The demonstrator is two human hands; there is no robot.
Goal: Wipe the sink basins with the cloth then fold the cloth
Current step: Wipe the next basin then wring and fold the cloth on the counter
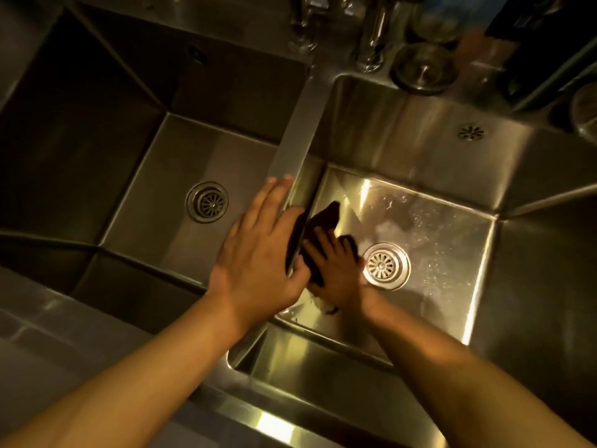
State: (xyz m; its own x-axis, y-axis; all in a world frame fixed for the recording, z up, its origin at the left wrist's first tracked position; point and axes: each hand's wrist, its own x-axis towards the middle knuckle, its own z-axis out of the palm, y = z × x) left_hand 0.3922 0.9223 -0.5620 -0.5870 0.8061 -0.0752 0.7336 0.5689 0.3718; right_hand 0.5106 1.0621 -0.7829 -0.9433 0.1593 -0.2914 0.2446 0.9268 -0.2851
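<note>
The right hand (336, 273) lies fingers spread, pressing a dark brown cloth (323, 227) flat against the wet floor of the right stainless steel sink basin (436, 240), just beside its round drain strainer (384, 266). The left hand (258, 253) rests released, fingers straight, on the steel divider (297, 130) between the basins. The left steel basin (155, 189) holds only its own drain (207, 202).

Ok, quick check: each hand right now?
Left hand: open, fingers straight, resting on the divider.
Right hand: open, pressing the cloth flat in the right basin.
</note>
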